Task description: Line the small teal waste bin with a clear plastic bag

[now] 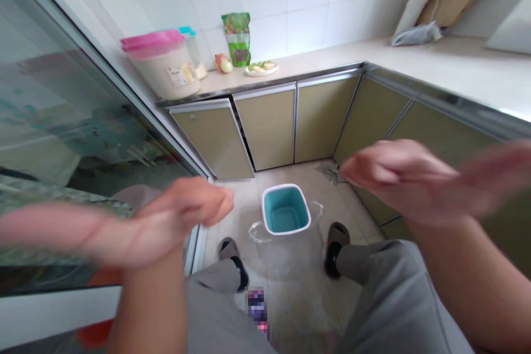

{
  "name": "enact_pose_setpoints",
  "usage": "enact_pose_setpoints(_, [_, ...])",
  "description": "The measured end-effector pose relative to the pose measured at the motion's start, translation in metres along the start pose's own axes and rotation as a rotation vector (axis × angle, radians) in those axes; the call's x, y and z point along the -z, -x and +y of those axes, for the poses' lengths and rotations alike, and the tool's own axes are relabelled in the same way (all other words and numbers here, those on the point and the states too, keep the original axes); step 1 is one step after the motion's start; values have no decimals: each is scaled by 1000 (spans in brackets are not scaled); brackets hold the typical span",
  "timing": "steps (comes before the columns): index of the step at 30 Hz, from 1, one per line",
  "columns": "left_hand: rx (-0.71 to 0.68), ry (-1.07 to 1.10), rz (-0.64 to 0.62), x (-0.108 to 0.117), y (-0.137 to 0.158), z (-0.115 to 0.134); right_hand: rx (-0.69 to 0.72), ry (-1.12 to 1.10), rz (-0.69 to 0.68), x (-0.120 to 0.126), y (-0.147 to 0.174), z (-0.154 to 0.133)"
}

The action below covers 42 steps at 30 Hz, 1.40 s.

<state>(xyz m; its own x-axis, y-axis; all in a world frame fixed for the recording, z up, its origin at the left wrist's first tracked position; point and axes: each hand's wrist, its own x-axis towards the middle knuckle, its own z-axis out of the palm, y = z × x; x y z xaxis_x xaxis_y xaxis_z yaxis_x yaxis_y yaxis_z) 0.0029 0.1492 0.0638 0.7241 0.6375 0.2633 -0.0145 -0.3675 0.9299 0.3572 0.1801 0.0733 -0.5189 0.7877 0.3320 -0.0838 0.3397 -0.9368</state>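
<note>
Bin [286, 210]: turquoise inside, white around the rim, standing upright on the floor [352, 207] between my feet and the cabinets; I take it as the middle of my clock.
Plastic bag [290, 257]: clear, at 6 o'clock, just beside the bin, with loops showing near 8 and 3 o'clock; I cannot tell whether it also reaches under the bin.
Left hand [174, 215]: at 9 o'clock, raised above floor level and apart from the bin, fingers bent inward; motion blur smears it, so I cannot tell whether they close on anything.
Right hand [415, 182]: between 2 and 3 o'clock, also raised, fingers curled; blurred too, and whether it has hold of anything I cannot tell.
Slippers [338, 235]: dark ones on my feet, at 8 and 4 o'clock.
Cabinets [265, 127]: at 12 o'clock, bending round toward 3 under the bench [327, 55]; the leftmost door sits slightly askew.
Bench goods: tub [161, 69] with a pink lid at 11 o'clock; onions [224, 63], a green packet [238, 38] and a plate [263, 70] of cut food between 11 and 12.
Glass door [83, 99]: along my left, around 10 o'clock.
</note>
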Motion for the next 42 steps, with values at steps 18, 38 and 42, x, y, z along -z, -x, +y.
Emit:
enact_pose_setpoints(18, [432,340,526,43,-80,-174,-469,-196,62,37,-77,200])
enact_pose_setpoints(38, [1037,-591,318,-70,101,-359,-694,1010,-503,-75,84,379])
enact_pose_setpoints(42, [979,-519,313,-76,109,-372,-772,1005,-559,-74,88,388])
